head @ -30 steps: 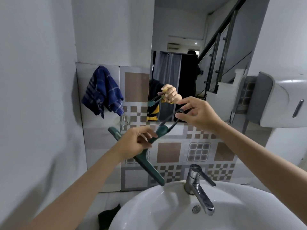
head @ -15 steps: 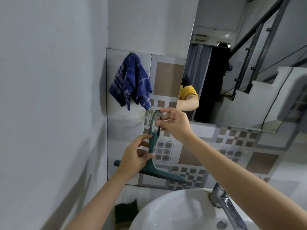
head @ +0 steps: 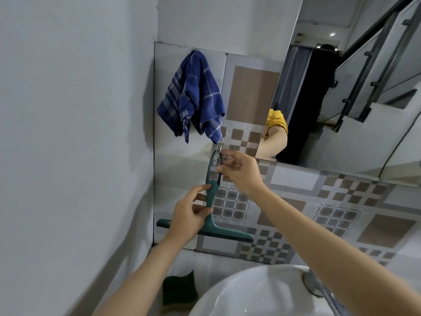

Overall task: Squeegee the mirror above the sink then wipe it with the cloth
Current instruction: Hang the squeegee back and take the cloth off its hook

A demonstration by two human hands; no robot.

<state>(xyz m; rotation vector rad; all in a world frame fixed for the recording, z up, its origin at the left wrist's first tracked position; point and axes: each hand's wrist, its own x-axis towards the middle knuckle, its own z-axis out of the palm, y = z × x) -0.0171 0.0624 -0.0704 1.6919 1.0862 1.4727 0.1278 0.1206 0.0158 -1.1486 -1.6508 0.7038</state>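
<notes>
Both hands are gripping the squeegee (head: 210,210) upright: left hand (head: 190,215) is holding its handle, right hand (head: 239,172) is pinching its loop at a wall hook (head: 217,153), beneath the cloth (head: 193,96).

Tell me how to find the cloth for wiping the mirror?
Look at the tiled wall left of the mirror. The blue checked cloth hangs there, above the green squeegee. It is the only soft, draped thing on that wall.

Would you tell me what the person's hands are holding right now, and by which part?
Both hold the green squeegee: the left hand grips the handle just above the blade, and the right hand pinches the loop at the handle's top, by the wall hook.
</notes>
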